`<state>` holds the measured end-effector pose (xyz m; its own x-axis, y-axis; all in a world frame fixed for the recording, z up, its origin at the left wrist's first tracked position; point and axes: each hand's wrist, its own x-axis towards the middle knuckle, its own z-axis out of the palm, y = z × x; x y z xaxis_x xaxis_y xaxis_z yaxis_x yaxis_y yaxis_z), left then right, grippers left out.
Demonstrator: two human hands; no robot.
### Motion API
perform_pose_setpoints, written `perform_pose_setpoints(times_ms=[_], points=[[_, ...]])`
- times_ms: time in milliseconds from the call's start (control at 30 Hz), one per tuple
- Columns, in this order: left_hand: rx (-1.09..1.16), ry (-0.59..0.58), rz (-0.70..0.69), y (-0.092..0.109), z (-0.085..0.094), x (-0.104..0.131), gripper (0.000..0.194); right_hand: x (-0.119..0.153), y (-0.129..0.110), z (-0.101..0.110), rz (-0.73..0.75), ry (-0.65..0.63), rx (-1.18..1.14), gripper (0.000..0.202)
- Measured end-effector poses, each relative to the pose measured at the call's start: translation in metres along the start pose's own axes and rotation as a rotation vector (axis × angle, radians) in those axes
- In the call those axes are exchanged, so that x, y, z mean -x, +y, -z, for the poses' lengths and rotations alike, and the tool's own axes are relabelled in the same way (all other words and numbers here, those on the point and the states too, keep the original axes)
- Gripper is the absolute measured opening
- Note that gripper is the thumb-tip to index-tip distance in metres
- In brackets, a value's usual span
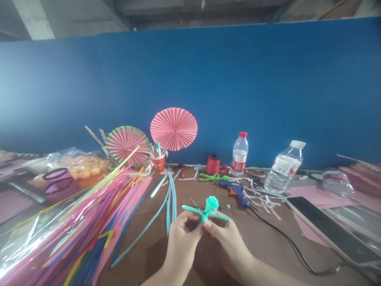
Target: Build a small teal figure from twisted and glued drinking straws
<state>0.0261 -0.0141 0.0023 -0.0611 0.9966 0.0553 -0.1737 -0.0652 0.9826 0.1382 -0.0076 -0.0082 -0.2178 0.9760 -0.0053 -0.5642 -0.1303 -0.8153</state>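
Observation:
A small teal pipe-cleaner figure (211,203) stands upright between my hands, with a rounded, coiled top and two straight arms sticking out to the sides. My left hand (183,232) is closed on its lower part, the fingers curled under the left arm. From the other side, the thumb and fingers of my right hand (224,235) pinch the same lower part. My fingers hide the figure's bottom end. Loose pale-blue pipe cleaners (169,198) lie on the table just beyond my left hand.
At left spreads a large bundle of coloured pipe cleaners (86,226). Ahead are a blue glue gun (235,190), green twisted pipe cleaner (212,177), red spool (213,164) and water bottles (239,155). A phone (330,226) lies right, near the black cord (285,234). Paper fans (174,129) stand behind.

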Motion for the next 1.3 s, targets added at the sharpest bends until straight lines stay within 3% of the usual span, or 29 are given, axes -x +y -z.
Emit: perform_pose_setpoints(times_ms=[167,433,633,867,1033,1300], points=[[0.311,-0.060,0.145,0.002,0.003,-0.003,0.009,-0.002,0.001,0.001,-0.013,-0.074,-0.075,0.018],[0.375,-0.061,0.285,0.000,0.004,-0.002,0.015,-0.006,0.002,-0.001,0.014,0.002,-0.060,0.014],[0.443,-0.080,0.351,0.004,0.002,-0.003,0.009,-0.005,-0.003,0.000,0.023,0.056,-0.052,0.016],[0.423,-0.078,0.279,0.003,0.000,-0.002,0.010,-0.004,-0.002,0.002,0.001,0.064,-0.043,0.020],[0.338,-0.035,0.219,0.003,-0.003,0.001,0.010,-0.002,-0.003,-0.002,0.072,0.173,0.076,0.019],[0.119,-0.043,0.043,0.003,-0.003,0.004,0.018,-0.004,-0.007,-0.002,0.124,0.137,0.247,0.020]])
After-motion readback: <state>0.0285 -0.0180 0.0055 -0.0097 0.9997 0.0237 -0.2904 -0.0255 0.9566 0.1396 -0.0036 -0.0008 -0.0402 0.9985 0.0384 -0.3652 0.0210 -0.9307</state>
